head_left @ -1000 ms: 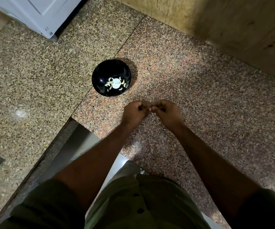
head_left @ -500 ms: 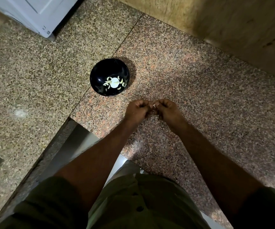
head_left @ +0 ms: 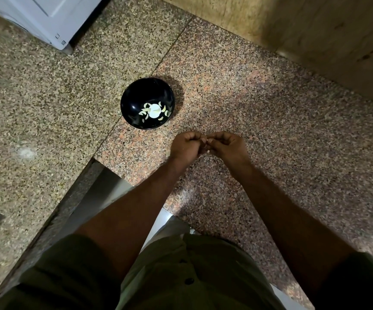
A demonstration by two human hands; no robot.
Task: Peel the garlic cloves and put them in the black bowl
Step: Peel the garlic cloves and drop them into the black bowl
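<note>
Both hands, left hand [head_left: 186,145] and right hand [head_left: 227,145], pinch what looks like a garlic clove [head_left: 208,151] between curled fingertips. Small, light and slick once bared, it wants a fingertip grip at its ends, with the black bowl [head_left: 147,103] just beyond the left hand.

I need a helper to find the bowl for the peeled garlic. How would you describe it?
On the speckled granite counter, look just beyond the two hands. The black bowl sits on the seam between two slabs, the only dish there, glossy, with pale cloves inside.
</note>
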